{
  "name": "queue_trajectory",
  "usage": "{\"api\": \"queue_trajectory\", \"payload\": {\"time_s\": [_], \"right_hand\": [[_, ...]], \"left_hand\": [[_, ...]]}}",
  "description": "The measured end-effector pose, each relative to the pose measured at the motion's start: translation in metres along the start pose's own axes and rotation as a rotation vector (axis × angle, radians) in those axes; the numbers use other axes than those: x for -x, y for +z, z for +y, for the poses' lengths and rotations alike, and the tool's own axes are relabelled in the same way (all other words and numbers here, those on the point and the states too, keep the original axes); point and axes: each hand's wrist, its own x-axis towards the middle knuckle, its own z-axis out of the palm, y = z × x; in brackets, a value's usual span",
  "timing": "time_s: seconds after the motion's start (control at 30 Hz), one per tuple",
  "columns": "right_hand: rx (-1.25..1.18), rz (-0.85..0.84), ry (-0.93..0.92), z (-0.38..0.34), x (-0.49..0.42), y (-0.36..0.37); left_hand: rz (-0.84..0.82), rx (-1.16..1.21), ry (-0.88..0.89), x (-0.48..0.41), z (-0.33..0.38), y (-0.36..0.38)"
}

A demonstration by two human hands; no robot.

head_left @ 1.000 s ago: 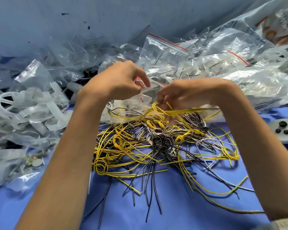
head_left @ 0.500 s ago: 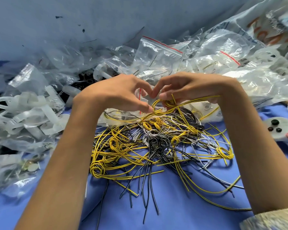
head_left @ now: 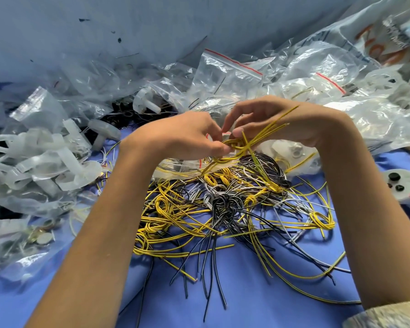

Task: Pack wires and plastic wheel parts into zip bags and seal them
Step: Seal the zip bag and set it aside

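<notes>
Head view looks down on a blue surface (head_left: 246,292) where both hands meet above its middle. The left hand (head_left: 182,136) has its fingers curled, and their tips and the thumb pinch a small coil of yellow wire (head_left: 234,147). The right hand (head_left: 277,121) is curled too, its thumb pressed on the same coil, with the loose yellow ends fanning up across its palm side. Just beneath the hands, a tangled pile of wires (head_left: 223,204) in yellow, black and grey lies on the middle of the surface, its ends trailing toward the near edge and the right. A clear bag with a red mark (head_left: 175,166) lies under the hands at the far side of the pile. Along the far edge, crumpled zip bags (head_left: 227,72) with red seal strips are heaped up. Translucent white plastic wheel parts (head_left: 45,157) are piled along the left edge, with one wheel hub (head_left: 102,133) just beside the left wrist. At the right edge sits a white piece with black buttons (head_left: 402,183).
</notes>
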Motion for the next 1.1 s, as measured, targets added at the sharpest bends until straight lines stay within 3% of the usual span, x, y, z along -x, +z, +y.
{"api": "queue_trajectory", "payload": {"time_s": [0.17, 0.4, 0.5, 0.57, 0.67, 0.73, 0.9, 1.1], "right_hand": [[0.017, 0.090, 0.024, -0.005, 0.004, -0.003], [0.059, 0.412, -0.197, -0.023, 0.002, -0.004], [0.055, 0.491, -0.185, -0.026, 0.004, -0.008], [0.069, 0.398, -0.058, -0.024, 0.005, -0.007], [0.188, 0.125, 0.152, -0.019, 0.006, -0.001], [0.283, 0.004, 0.168, -0.019, 0.004, 0.006], [0.334, 0.031, 0.097, -0.024, -0.004, 0.015], [0.498, 0.049, 0.166, -0.019, -0.011, 0.018]], "left_hand": [[-0.012, -0.034, -0.035, -0.004, -0.005, 0.004], [-0.022, -0.016, -0.101, -0.008, -0.010, 0.006], [-0.015, -0.027, -0.099, -0.006, -0.012, 0.004], [-0.011, -0.032, -0.104, -0.006, -0.015, 0.004], [-0.003, -0.032, -0.105, -0.007, -0.018, 0.004], [-0.011, -0.030, -0.110, -0.008, -0.017, 0.004], [-0.025, -0.024, -0.116, -0.009, -0.017, 0.004], [-0.004, -0.021, -0.138, -0.010, -0.021, 0.006]]}}
